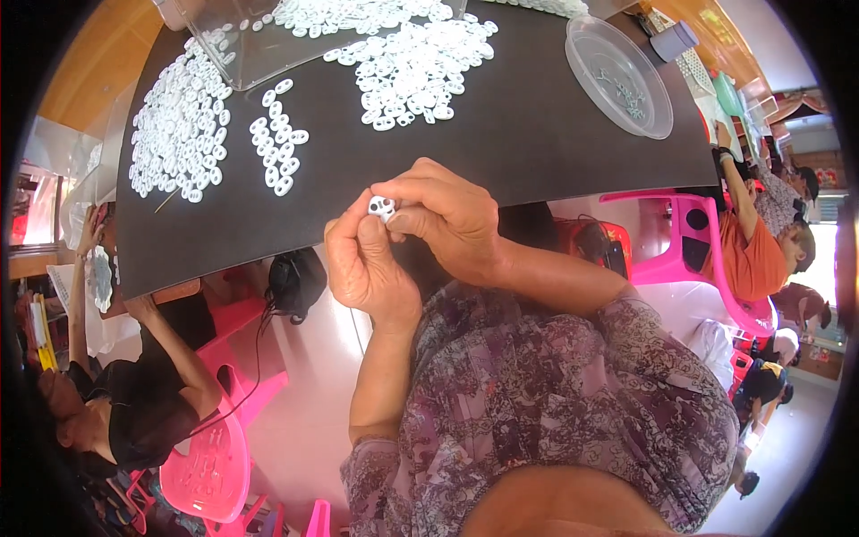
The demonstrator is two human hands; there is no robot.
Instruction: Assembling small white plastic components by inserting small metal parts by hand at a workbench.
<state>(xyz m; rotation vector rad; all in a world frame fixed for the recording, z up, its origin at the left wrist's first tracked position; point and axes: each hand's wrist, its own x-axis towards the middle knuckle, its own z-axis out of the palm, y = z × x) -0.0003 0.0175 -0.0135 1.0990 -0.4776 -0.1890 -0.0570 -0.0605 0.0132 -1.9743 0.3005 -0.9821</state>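
Observation:
Above the near edge of the dark table (528,148), my left hand (374,268) and my right hand (452,219) meet fingertip to fingertip. Between them they pinch a small white plastic piece (379,205) with dark round spots; the fingers hide part of it. Beyond my hands lies a heap of white oval plastic pieces (413,76), each with dark marks. A small loose group of the same ovals (284,148) is laid out to the left of it. Farther left spreads another big heap of ovals (174,134).
A clear plastic bin (240,82) stands at the back. At the far right sits a round clear tub (664,112) with small greenish bits inside, near a grey cup (673,41). Co-workers sit left and right, among pink chairs (210,465). A black bag (295,285) hangs below the table edge.

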